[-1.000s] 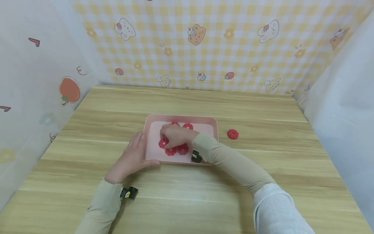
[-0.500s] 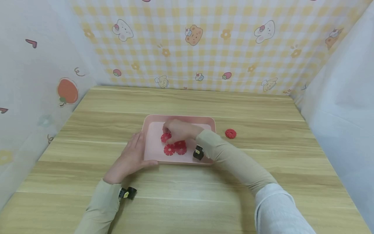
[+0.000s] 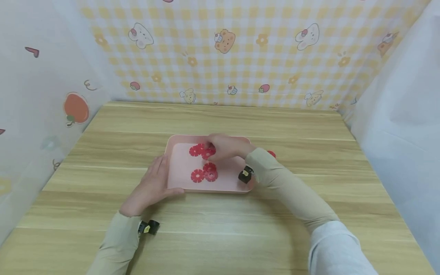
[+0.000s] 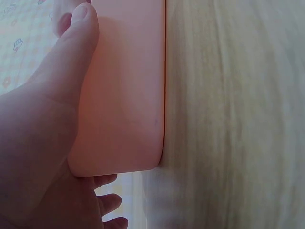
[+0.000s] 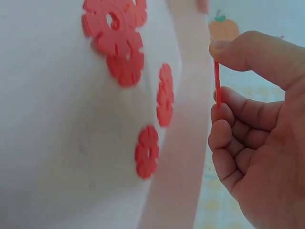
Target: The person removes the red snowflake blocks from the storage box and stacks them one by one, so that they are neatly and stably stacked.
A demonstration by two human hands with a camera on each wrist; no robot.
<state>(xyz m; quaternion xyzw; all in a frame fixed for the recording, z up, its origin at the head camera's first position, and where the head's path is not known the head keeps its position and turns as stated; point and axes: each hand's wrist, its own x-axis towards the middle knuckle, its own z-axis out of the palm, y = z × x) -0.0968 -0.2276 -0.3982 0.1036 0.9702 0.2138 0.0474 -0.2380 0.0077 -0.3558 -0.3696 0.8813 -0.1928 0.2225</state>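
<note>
Covering your forearms at the near side are beige sleeves (image 3: 118,238), with a pale grey garment (image 3: 331,244) higher on the right arm. They extend over a wood-grain worktop (image 3: 220,236). A black wrist device (image 3: 150,228) sits at your left cuff. Your left hand (image 3: 151,187) rests against the near left corner of a pink rectangular tray (image 3: 177,168); its thumb lies along the near wall and its fingers lie extended outside the left wall. Inside the tray, toward the near side, a cluster of three red notched discs (image 3: 197,175) lies grouped, two of them overlapping. Farther back, your right hand (image 3: 228,147) comes over the tray from the right, its thumb and fingers pinching one red notched disc, the held disc (image 5: 218,83), seen edge-on in the right wrist view. More red discs (image 3: 194,151) lie on the tray floor near the far wall, partly hidden by that hand. On the worktop right of the tray, another red disc (image 3: 272,153) shows beyond your sleeve. At the far side hangs a yellow-and-white checked cloth (image 3: 192,42) printed with cartoon animals.
</note>
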